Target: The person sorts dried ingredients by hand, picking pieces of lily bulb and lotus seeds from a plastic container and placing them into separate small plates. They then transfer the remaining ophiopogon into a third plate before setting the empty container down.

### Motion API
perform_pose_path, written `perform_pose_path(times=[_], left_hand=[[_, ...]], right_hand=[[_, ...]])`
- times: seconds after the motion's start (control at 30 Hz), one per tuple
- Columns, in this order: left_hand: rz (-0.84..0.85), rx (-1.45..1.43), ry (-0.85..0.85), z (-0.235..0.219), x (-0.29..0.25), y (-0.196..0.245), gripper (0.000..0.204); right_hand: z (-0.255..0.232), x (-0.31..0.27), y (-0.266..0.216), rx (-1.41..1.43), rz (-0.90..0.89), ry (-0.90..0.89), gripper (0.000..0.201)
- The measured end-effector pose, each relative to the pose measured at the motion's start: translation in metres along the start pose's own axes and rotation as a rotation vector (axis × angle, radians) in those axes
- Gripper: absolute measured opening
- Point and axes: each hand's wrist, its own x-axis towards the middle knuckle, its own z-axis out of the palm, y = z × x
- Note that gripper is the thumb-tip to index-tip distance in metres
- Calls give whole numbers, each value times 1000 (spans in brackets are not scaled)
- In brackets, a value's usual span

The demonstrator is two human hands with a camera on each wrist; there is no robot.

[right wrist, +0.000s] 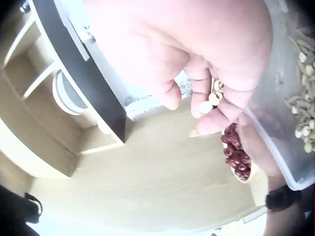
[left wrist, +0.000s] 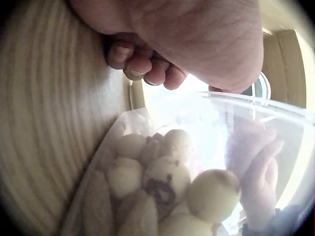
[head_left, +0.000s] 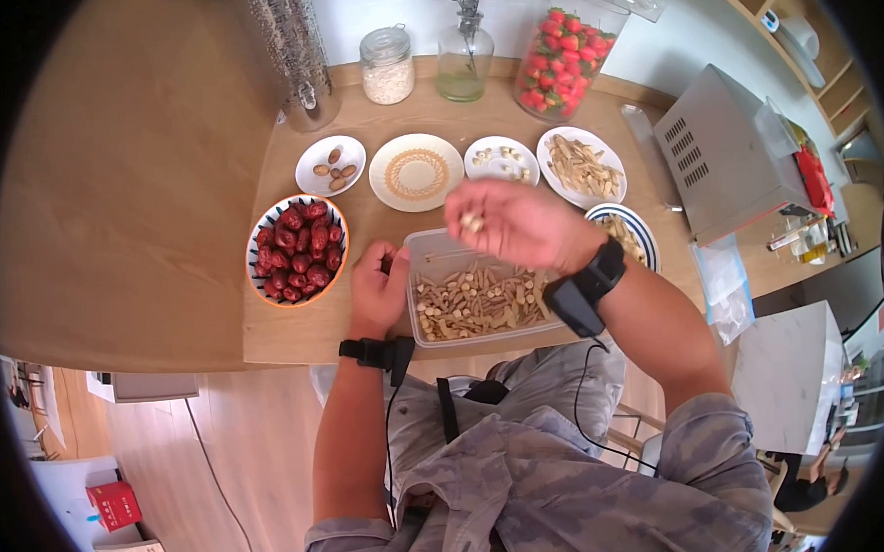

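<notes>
My right hand (head_left: 523, 224) is palm up over the clear plastic box (head_left: 431, 242), its fingers curled round several pale lotus seeds (right wrist: 215, 98). The box holds a mix of lotus seeds (left wrist: 214, 194) and long, pale brown dried root pieces (head_left: 477, 299). At the box's left wall, my left hand (head_left: 379, 288) rests on the table with loosely curled fingers (left wrist: 139, 65). No object shows in its grasp. Behind the right hand stands a small white plate (head_left: 477, 174) with several lotus seeds on it.
A bowl of red dates (head_left: 300, 252) stands left. Behind are a plate with brown dried pieces (head_left: 336, 171), a patterned plate (head_left: 390, 176), and a plate of pale dried strips (head_left: 582, 166). A striped-rim bowl (head_left: 645, 232) is partly behind the right wrist. Jars and a vase (head_left: 466, 66) line the back.
</notes>
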Motion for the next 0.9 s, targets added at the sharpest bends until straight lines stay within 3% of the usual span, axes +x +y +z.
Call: perform_pose_path(times=[0.1, 0.2, 0.27, 0.4, 0.9], left_hand=[[20, -22, 11, 0, 1, -5, 25], [-77, 39, -47, -3, -1, 1, 20], [-52, -18, -13, -1, 0, 3, 25], [-23, -23, 7, 0, 0, 9, 27], [-3, -8, 3, -1, 1, 7, 28]], right_hand=[[-14, 3, -33, 122, -233, 350, 20], [-55, 12, -48, 191, -322, 627, 29], [-83, 13, -48, 188, -311, 712, 33], [-79, 10, -43, 103, -335, 856, 38], [-87, 6, -37, 56, -217, 889, 41]])
